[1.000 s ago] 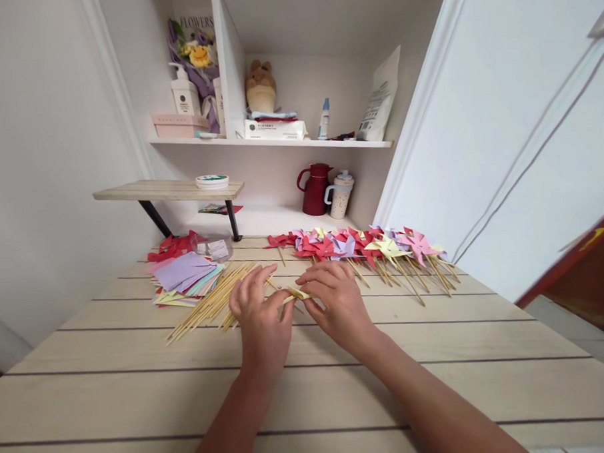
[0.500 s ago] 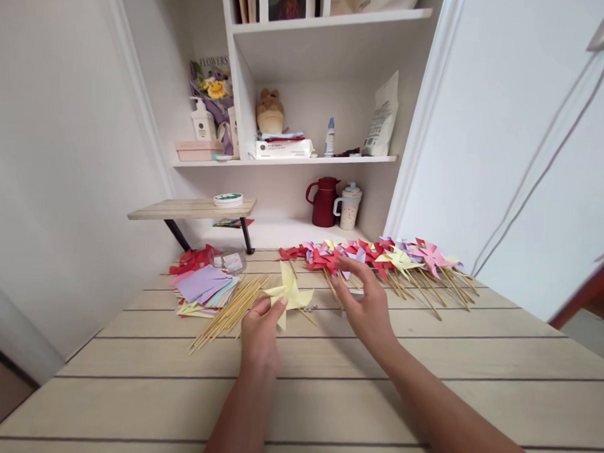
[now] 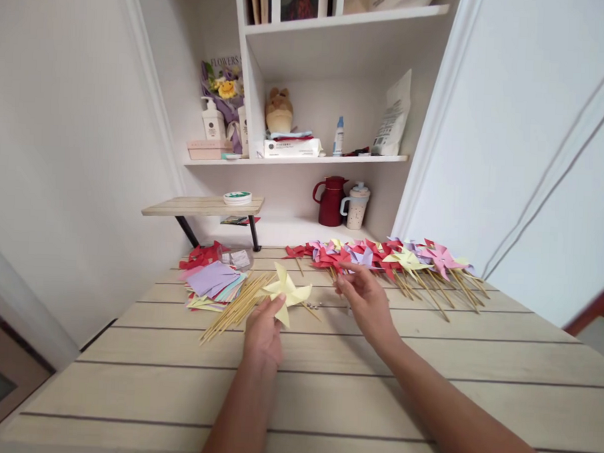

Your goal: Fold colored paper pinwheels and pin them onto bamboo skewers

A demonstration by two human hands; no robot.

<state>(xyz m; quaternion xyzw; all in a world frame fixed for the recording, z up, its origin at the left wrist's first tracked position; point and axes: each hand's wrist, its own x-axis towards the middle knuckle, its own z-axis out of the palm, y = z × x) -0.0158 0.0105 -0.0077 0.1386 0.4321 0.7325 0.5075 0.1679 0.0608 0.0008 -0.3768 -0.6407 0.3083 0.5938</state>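
Observation:
My left hand (image 3: 265, 332) grips a pale yellow paper pinwheel (image 3: 288, 294), with the thumb on one of its lower blades. To its right, apart from the pinwheel, is my right hand (image 3: 366, 303). Its thumb and index finger are pinched together, and whatever may be between them is too small to make out. Small shiny pieces (image 3: 316, 306) lie on the table between the hands. A thin wooden stick (image 3: 309, 311) shows beside them, partly hidden by the pinwheel. A bundle of wooden sticks (image 3: 235, 309) lies left of the pinwheel.
Finished pinwheels on sticks (image 3: 405, 259) are heaped along the table's back right. Coloured paper sheets (image 3: 212, 281), red paper pieces (image 3: 201, 254) and a clear plastic box (image 3: 240, 258) sit at the back left, near a small raised shelf (image 3: 203, 207). Behind stand a red jug (image 3: 332, 202) and a cup (image 3: 357, 207).
My right hand's thumb and index finger have come together from a spread pose. The pinwheel stays in my left hand, turned slightly. The whole view has shifted a little.

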